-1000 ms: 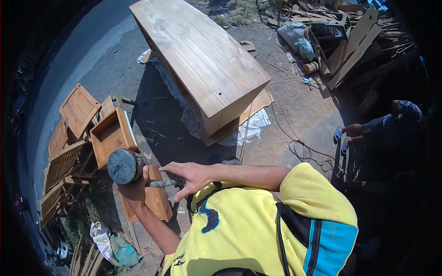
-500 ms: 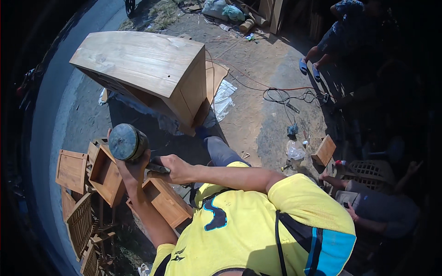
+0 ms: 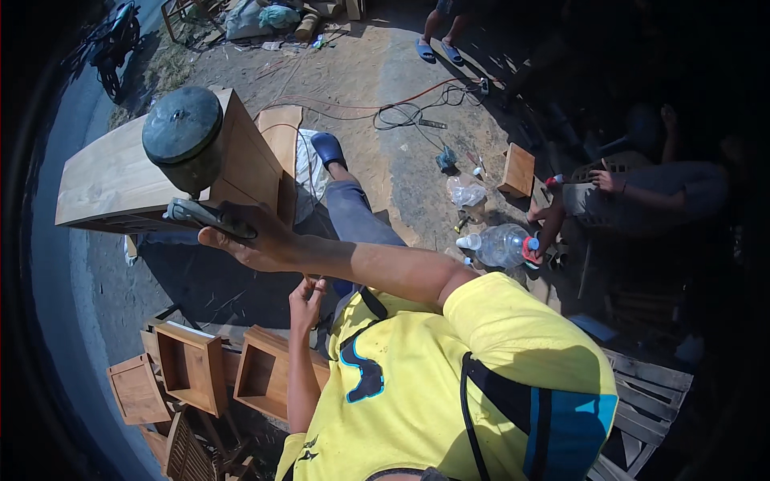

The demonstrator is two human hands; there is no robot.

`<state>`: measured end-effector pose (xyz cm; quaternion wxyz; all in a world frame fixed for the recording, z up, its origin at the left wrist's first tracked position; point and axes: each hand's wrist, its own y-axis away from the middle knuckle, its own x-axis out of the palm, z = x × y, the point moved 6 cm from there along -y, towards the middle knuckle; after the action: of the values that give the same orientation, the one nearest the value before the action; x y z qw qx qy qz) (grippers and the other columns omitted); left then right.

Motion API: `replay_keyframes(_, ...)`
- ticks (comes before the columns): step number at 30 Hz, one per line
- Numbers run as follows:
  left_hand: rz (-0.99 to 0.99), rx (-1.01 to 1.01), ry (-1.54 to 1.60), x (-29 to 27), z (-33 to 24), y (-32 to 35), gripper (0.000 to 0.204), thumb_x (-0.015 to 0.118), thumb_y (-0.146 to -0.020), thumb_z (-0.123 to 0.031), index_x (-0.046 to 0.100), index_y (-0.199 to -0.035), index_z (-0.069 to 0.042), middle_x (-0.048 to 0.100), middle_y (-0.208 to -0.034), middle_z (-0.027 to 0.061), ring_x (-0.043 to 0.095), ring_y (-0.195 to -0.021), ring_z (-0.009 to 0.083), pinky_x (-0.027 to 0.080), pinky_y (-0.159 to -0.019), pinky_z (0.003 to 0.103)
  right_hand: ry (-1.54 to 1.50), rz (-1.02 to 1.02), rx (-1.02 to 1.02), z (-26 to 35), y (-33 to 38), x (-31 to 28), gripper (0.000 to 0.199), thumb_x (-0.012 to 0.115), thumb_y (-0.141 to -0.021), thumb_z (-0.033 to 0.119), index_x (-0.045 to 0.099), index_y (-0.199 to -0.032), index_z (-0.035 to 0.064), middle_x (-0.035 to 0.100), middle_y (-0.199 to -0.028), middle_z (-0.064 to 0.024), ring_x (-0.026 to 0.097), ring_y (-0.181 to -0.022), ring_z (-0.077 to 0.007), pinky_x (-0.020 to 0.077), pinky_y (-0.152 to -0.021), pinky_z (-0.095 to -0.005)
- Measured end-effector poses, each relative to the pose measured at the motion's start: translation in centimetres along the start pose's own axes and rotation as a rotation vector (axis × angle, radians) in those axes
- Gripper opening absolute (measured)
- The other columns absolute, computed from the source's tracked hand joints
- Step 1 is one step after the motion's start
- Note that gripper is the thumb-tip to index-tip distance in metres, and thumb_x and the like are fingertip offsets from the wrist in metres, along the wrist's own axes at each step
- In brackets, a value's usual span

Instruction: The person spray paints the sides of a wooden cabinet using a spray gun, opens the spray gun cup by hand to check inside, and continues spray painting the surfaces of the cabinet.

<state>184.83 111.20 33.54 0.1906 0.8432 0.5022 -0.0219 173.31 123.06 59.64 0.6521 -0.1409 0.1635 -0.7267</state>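
My right hand [image 3: 261, 240] is closed around the handle of a spray gun [image 3: 192, 212]. A round, dark, stained metal cup [image 3: 183, 132] sits on top of the gun. Behind the cup stands a pale wooden cabinet [image 3: 253, 160], partly hidden by it. Closer to my body, below my right forearm, my left hand [image 3: 306, 303] has its fingers pressed together. A thin strand shows just above them, but what they hold is too small to make out.
Wooden drawers [image 3: 192, 365] and slatted pieces [image 3: 188, 449] lie at lower left. A coiled cable [image 3: 401, 116], a wood block [image 3: 517, 170] and a large clear bottle [image 3: 504, 244] are on the ground at right. A seated person [image 3: 674, 188] is at far right; a motorbike [image 3: 112, 48] stands at upper left.
My right hand has swung the spray gun up and forward to the cabinet. My left hand has left the cup and drawn back toward my body. The view has shifted right.
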Motion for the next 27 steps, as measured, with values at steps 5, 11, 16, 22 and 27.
replay_keyframes(5, -0.104, 0.052, -0.287, -0.8, 6.9, 5.5, 0.061, 0.079, -0.092, -0.023, 0.055, -0.145, -0.003, 0.057, -0.141, 0.0186, 0.056, -0.132, 0.0332, 0.046, -0.109, 0.044, 0.156, -0.021, 0.078, 0.3, -0.4, -8.5, 0.018, 0.071, -0.103, 0.02, 0.064, -0.103, 0.0035, 0.074, -0.09, -0.0052, 0.071, -0.088, -0.0144, 0.0558, -0.079, -0.0288)
replay_keyframes(11, -0.067, -0.352, -0.278, 0.8, 11.5, 4.4, 0.066, 0.081, -0.09, -0.025, 0.054, -0.146, -0.003, 0.062, -0.138, 0.0177, 0.06, -0.128, 0.0318, 0.048, -0.106, 0.043, 0.041, -0.021, 0.222, 1.2, 2.0, -13.5, 0.014, 0.063, -0.101, 0.005, 0.068, -0.114, 0.0033, 0.078, -0.105, -0.0058, 0.071, -0.091, -0.0135, 0.0585, -0.077, -0.0307)
replay_keyframes(16, 0.127, -0.377, -0.364, 3.4, 7.5, -2.0, 0.064, 0.08, -0.09, -0.024, 0.055, -0.145, -0.003, 0.065, -0.136, 0.0168, 0.063, -0.124, 0.0304, 0.05, -0.104, 0.043, 0.196, 0.01, 0.437, -0.3, 2.6, -17.3, 0.04, 0.07, -0.103, 0.042, 0.066, -0.096, 0.0026, 0.071, -0.09, -0.0093, 0.069, -0.096, -0.0262, 0.0509, -0.093, -0.0399)
replay_keyframes(22, 0.258, -0.539, -0.378, 0.3, 6.9, 5.9, 0.061, 0.08, -0.09, -0.022, 0.056, -0.143, -0.003, 0.069, -0.133, 0.0157, 0.067, -0.12, 0.0286, 0.052, -0.102, 0.042, 0.219, 0.206, 0.535, -4.0, 2.1, -18.6, 0.054, 0.061, -0.104, 0.06, 0.064, -0.1, 0.0056, 0.062, -0.083, -0.0142, 0.057, -0.077, -0.0264, 0.0485, -0.075, -0.0416)
replay_keyframes(27, 0.575, -0.358, -0.253, 2.9, 0.4, 10.6, 0.059, 0.079, -0.09, -0.021, 0.057, -0.141, -0.003, 0.072, -0.131, 0.0147, 0.07, -0.116, 0.0272, 0.053, -0.1, 0.042, 0.172, 0.154, 0.336, -7.4, 3.0, -19.5, 0.039, 0.07, -0.103, 0.041, 0.072, -0.11, 0.003, 0.074, -0.082, -0.011, 0.072, -0.078, -0.0164, 0.0558, -0.073, -0.0344)
